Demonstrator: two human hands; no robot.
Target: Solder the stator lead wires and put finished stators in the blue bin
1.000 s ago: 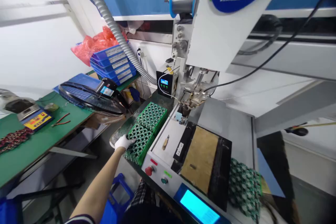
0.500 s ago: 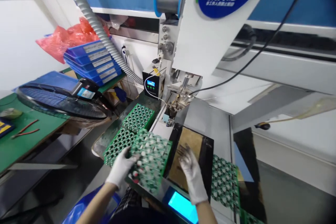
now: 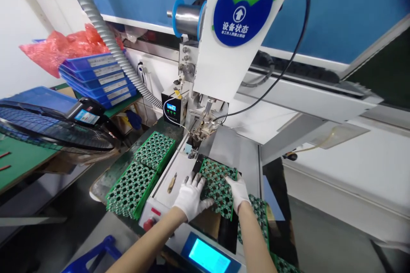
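Observation:
A green circuit board panel with rows of round holes (image 3: 218, 183) lies over the black and tan fixture (image 3: 206, 224) of the machine. My left hand (image 3: 192, 196), white-gloved, rests at the panel's left edge with its fingers spread. At the right edge, my right hand (image 3: 237, 190) grips the panel, thumb and fingers at its border. Stacks of similar panels (image 3: 131, 187) stand on the dark table at the left. More panels (image 3: 256, 217) lie to the right of the fixture, partly behind my right forearm.
Above the fixture is the machine's metal head (image 3: 205, 128). A lit blue screen (image 3: 209, 256), a red button (image 3: 149, 224) and small cutters (image 3: 172, 183) are near my left arm. A black fan (image 3: 83, 128) and blue trays (image 3: 99, 79) stand further left.
The panel in my left hand has moved right onto the fixture. My right hand, which was over the bare fixture, has taken hold of the panel's right edge. The view has shifted.

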